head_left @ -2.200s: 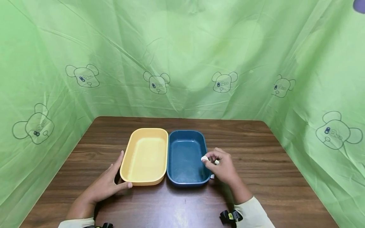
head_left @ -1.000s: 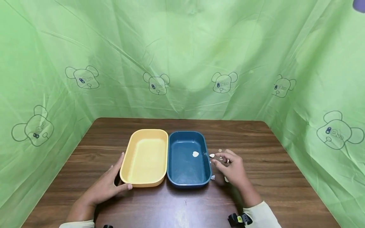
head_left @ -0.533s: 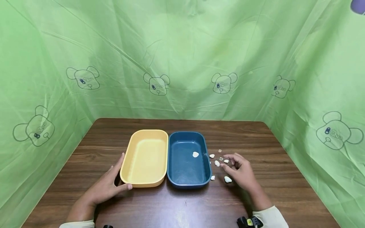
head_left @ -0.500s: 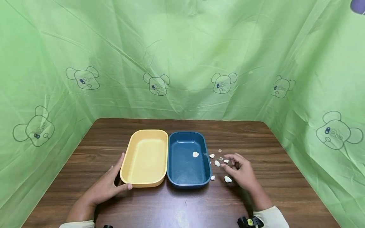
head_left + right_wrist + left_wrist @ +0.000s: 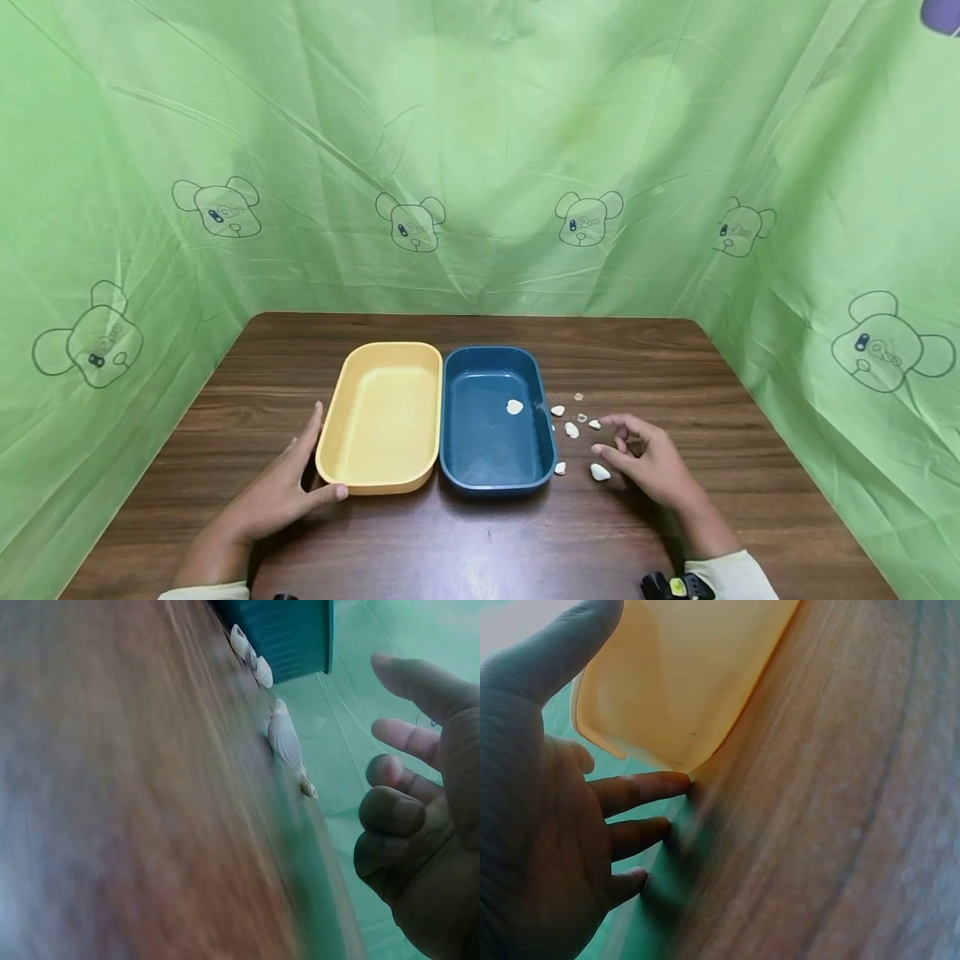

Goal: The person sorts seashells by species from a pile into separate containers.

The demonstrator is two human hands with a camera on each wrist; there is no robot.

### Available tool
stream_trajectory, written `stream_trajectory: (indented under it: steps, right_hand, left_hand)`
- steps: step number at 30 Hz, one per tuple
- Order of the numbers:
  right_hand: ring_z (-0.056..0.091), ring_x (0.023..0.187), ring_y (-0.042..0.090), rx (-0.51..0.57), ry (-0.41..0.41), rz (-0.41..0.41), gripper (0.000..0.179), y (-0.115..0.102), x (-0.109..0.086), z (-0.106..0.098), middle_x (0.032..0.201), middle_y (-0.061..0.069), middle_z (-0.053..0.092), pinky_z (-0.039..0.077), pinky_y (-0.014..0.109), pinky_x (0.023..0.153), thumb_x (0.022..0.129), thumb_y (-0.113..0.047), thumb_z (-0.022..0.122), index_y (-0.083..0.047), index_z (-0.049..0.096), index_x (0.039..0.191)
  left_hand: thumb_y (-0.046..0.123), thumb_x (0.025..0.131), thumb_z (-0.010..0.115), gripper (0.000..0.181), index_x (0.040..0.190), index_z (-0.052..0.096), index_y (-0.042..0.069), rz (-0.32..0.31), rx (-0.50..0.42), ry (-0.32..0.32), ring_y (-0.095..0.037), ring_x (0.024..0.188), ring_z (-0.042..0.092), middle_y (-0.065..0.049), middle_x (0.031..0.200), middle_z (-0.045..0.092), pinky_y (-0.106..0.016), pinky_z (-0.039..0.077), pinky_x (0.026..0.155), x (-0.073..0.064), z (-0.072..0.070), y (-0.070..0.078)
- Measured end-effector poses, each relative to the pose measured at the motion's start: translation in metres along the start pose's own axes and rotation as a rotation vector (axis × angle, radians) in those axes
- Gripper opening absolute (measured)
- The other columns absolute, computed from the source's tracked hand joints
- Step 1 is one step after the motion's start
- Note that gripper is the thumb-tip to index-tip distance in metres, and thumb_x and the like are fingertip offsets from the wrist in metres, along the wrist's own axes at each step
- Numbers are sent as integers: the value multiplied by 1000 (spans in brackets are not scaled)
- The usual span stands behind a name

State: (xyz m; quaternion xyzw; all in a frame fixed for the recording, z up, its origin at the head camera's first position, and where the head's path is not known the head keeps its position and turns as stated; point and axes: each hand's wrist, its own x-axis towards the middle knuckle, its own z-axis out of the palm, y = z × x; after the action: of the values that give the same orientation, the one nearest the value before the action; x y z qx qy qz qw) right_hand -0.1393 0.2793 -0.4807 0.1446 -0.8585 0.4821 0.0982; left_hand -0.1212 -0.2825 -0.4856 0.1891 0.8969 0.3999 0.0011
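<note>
I see the right hand (image 5: pixel 645 458) with thumb and forefinger apart, that grip holding nothing, just beside the shells (image 5: pixel 600 472) on the table (image 5: pixel 480 542). One shell (image 5: pixel 514 407) lies in the blue tray (image 5: pixel 491 454). The left hand (image 5: pixel 273 492), fingers extended, is at the yellow tray (image 5: pixel 382 425). A hasty pinch could let a small, flat shell slip; a push from the left could shove both trays into the nearest shells.
</note>
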Motion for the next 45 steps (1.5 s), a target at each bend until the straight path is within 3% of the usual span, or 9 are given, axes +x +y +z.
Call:
stream_trajectory:
  steps: [5,13,21,23,26,28,30,38,45]
  right_hand:
    - [52,64,0,-10,-50,27,33,3,-6,-6,84,-2,57,45,24,53,92,-7,86,0,74,122]
    - [54,60,4,-1,-97,-8,36,10,-12,-8,101,14,67,49,27,50,89,-7,88,-3,75,123]
    - [54,70,4,-17,-126,-27,36,16,-14,-6,103,13,70,48,26,58,87,-10,91,-6,78,120]
    - [54,70,5,-17,-139,-36,36,17,-14,-7,104,13,72,47,27,59,86,-10,92,-6,79,119]
    - [53,69,5,-14,-163,-36,38,18,-13,-9,105,13,74,46,28,59,84,-10,93,-5,81,120]
    - [52,68,6,-10,-178,-27,41,18,-14,-10,105,13,73,46,28,59,84,-11,93,-3,80,122]
    - [51,68,6,-8,-193,-13,44,18,-14,-11,105,12,72,45,28,59,83,-12,94,-3,80,123]
    - [50,70,4,-18,-230,44,46,15,-15,-11,100,10,66,45,26,61,81,-15,97,-4,81,122]
    - [52,73,14,-9,-233,48,39,14,-14,-10,101,11,63,44,25,62,80,-13,97,-2,83,115]
  left_hand:
    - [32,91,88,131,177,-10,20,1,-13,-2,-72,156,12,-32,181,2,-92,15,115,0,0,0]
    - [33,91,87,129,177,-9,23,-8,-1,-4,-70,158,13,-30,182,3,-88,14,119,-1,0,-1]
    - [30,90,88,130,177,-7,23,15,-11,1,-69,158,15,-32,181,4,-90,13,119,1,-2,-2]
    - [30,90,88,129,177,-6,23,14,-1,1,-68,158,17,-32,181,6,-84,11,125,1,-1,-2]
    - [31,91,88,128,177,-6,22,25,16,3,-65,158,19,-33,180,9,-46,4,139,1,0,-2]
    - [31,91,87,127,177,-6,22,37,26,5,-64,158,20,-34,179,10,-18,-1,131,0,1,-2]
    - [30,91,87,127,177,-5,22,50,30,10,-62,157,20,-36,179,12,-3,-5,119,0,2,-2]
    - [29,91,87,127,178,-4,22,58,26,12,-64,156,21,-36,178,13,-1,-6,118,0,2,-3]
    - [28,91,87,126,178,-4,21,58,21,16,-63,156,22,-36,178,14,-3,-6,120,0,3,-3]
